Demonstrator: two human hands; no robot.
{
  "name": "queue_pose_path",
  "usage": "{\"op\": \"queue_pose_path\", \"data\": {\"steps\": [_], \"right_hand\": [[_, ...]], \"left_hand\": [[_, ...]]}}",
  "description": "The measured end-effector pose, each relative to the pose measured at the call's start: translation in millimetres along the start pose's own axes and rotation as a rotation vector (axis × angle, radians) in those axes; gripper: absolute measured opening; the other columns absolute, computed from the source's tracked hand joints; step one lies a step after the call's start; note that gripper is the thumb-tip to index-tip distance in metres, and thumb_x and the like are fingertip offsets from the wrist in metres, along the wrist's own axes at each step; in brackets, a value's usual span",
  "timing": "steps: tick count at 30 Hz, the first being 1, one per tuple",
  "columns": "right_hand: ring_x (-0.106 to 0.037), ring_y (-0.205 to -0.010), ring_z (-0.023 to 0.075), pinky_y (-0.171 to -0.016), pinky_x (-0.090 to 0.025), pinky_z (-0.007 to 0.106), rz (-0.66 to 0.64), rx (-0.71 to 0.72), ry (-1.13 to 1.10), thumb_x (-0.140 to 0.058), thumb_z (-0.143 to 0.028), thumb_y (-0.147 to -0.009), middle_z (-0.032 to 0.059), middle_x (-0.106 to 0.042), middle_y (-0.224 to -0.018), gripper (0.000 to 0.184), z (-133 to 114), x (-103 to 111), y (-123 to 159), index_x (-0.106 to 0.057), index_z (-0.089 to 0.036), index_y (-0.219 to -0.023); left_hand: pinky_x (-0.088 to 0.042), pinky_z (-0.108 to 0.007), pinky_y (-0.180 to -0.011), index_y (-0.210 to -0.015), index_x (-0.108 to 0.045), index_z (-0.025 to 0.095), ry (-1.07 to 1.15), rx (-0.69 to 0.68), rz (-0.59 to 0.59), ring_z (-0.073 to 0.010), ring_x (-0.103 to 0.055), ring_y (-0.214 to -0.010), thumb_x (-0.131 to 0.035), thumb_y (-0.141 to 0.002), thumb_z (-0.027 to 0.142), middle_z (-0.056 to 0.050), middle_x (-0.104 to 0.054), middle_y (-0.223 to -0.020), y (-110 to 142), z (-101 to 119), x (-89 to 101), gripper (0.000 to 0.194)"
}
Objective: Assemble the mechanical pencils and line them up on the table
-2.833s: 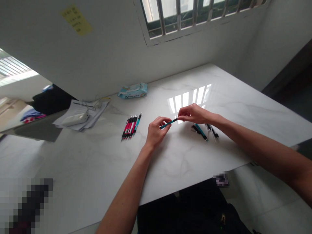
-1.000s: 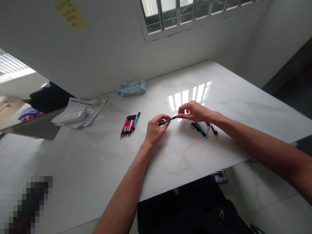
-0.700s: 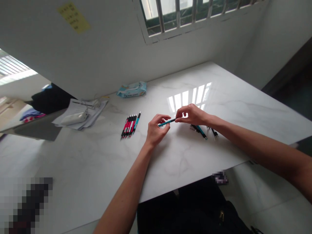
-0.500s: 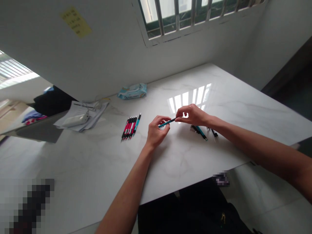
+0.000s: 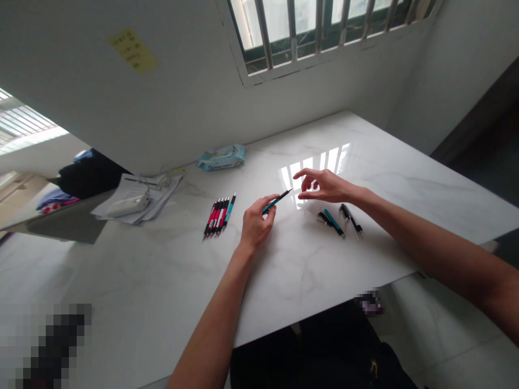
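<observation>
Glossy white table with grey veining (image 5: 300, 270) under everything. Left bare hand (image 5: 257, 224): grip clamped on a slim, cylindrical teal-and-black pen (image 5: 277, 201). Right bare hand (image 5: 326, 186): thumb and fingers apart, grip holding nothing. Left of both, a neat row of slim red, black and teal pens (image 5: 219, 217); near the right wrist, a loose teal-and-black pen-shaped piece (image 5: 333, 222) and scattered black and clear parts (image 5: 351, 219).

Held pen, judged: light, stiff, probably plastic; smooth barrel could roll or slip; narrow tip likely most fragile. Best hold: thumb-and-finger pinch mid-barrel. Lies aslant; teal portion in left grip, black end projecting toward right fingers, not touching.
</observation>
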State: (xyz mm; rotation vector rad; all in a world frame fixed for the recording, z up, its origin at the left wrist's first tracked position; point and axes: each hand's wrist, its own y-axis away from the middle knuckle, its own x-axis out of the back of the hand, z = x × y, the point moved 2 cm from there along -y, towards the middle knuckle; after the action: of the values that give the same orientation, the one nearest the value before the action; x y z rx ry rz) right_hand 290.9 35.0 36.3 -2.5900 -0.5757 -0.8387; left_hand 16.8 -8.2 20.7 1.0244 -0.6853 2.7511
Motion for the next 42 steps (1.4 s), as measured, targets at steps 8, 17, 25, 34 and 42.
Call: {"op": "queue_pose_path", "data": {"steps": [8,17,25,34,42], "right_hand": [[-0.067,-0.117,0.0334,-0.088,-0.054,0.042,-0.528,-0.023,0.207,-0.087,-0.055,-0.081,0.0109,-0.074,-0.133,0.057,-9.9,26.3,9.8,-0.076,-0.028,-0.129],[-0.064,-0.124,0.0388,-0.098,-0.054,0.048,-0.578,-0.012,0.391,-0.092,-0.036,-0.070,0.0129,-0.071,-0.133,0.104,-22.4,11.5,34.6,-0.052,-0.029,-0.165],[-0.069,-0.106,0.0333,-0.084,-0.055,0.043,-0.545,0.047,0.431,-0.089,-0.026,-0.068,0.0101,-0.075,-0.121,0.093,-13.7,5.0,37.7,-0.061,-0.032,-0.156],[-0.067,-0.104,0.0325,-0.078,-0.052,0.042,-0.526,0.052,0.467,-0.080,-0.019,-0.070,0.0115,-0.075,-0.117,0.077,-19.0,-1.5,36.8,-0.068,-0.030,-0.146],[-0.070,-0.104,0.0335,-0.079,-0.053,0.043,-0.502,0.035,0.418,-0.083,-0.016,-0.069,0.0092,-0.079,-0.109,0.081,-18.3,8.5,34.9,-0.069,-0.030,-0.147]], "left_hand": [[-0.052,-0.047,-0.117,-0.133,-0.079,0.021,-0.389,0.140,0.239,-0.0306,-0.068,-0.125,-0.045,-0.097,0.007,-0.015,-0.072,-0.131,-11.2,-46.9,38.5,0.052],[-0.042,-0.051,-0.129,-0.124,-0.082,0.021,-0.516,0.244,0.161,-0.0325,-0.060,-0.139,-0.050,-0.083,-0.002,-0.013,-0.070,-0.146,-8.4,-76.5,41.8,0.056],[-0.039,-0.054,-0.128,-0.121,-0.082,0.025,-0.534,0.244,0.188,-0.0352,-0.056,-0.138,-0.057,-0.085,0.008,-0.013,-0.069,-0.141,-7.5,-72.1,43.5,0.046],[-0.041,-0.054,-0.124,-0.117,-0.082,0.023,-0.548,0.297,0.209,-0.0367,-0.054,-0.138,-0.061,-0.090,0.018,-0.015,-0.068,-0.138,-7.3,-68.2,45.4,0.035],[-0.041,-0.054,-0.124,-0.118,-0.081,0.023,-0.546,0.296,0.212,-0.0367,-0.055,-0.139,-0.063,-0.090,0.018,-0.015,-0.068,-0.140,-7.6,-67.4,47.0,0.034]]}}
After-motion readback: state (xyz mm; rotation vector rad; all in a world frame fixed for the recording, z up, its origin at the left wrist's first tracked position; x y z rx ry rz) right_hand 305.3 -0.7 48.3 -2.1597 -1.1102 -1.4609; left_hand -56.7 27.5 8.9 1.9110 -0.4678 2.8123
